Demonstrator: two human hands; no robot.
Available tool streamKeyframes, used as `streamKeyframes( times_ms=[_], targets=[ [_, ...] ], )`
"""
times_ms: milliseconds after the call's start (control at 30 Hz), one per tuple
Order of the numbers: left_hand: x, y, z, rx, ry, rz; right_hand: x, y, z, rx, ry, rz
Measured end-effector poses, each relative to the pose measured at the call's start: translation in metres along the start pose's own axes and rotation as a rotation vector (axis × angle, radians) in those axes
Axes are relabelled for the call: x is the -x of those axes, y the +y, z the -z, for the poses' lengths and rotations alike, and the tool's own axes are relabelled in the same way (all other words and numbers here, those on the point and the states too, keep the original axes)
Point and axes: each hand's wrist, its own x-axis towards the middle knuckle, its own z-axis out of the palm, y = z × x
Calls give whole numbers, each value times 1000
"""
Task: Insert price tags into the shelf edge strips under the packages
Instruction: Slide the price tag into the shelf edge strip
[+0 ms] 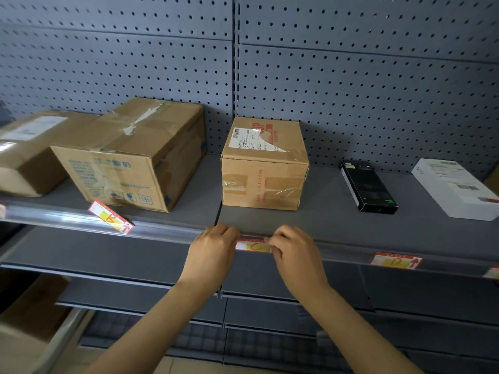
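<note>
**Both hands on the "C" tag at the strip**

We are right at the shelf edge, and the price tag marked C (252, 246) sits between our two hands, flat against the clear edge strip (167, 230). Our left hand (213, 245) has its fingers curled over the top of the strip at the tag's left end, covering that corner. Our right hand (293, 248) pinches the tag's right end, fingertips (270, 240) bunched tight on its upper corner. Only the middle of the tag shows between the knuckles, a red border, a yellow patch and the red letter. Whether its lower edge is seated in the channel, we cannot tell.

Straight above the hands, just behind the strip, stands the small cardboard box (264, 168) with a torn white label on top.

Off to the left of our left hand, a price tag marked B (110, 217) lies tilted across the strip, one end poking up over the shelf lip. Behind it sits the large cardboard box (129, 155), with another brown box (27, 149) touching its far side.

To the right of our right hand, a price tag marked D (396, 261) sits level in the strip. Up beyond it lies a black box (368, 186), flat on the grey shelf (337, 225), and further right a white box (456, 188), well apart from the black one.
</note>
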Motion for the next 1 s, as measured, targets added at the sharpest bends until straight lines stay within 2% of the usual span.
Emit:
streamKeyframes(
  times_ms=[333, 433, 733, 1000],
  targets=[
    [2, 3, 2, -68, -25, -6, 15, -6, -6, 66, 43, -20],
    [6, 5, 2, -66, -33, -22, 21, -19, -8, 52, 8, -33],
    [26, -7, 7, -39, -39, 2, 15, -45, -29, -121, -143, 78],
    [51, -72, 41, -54, 46, 245, -3, -86, -54, -239, -189, 161]
  ],
)
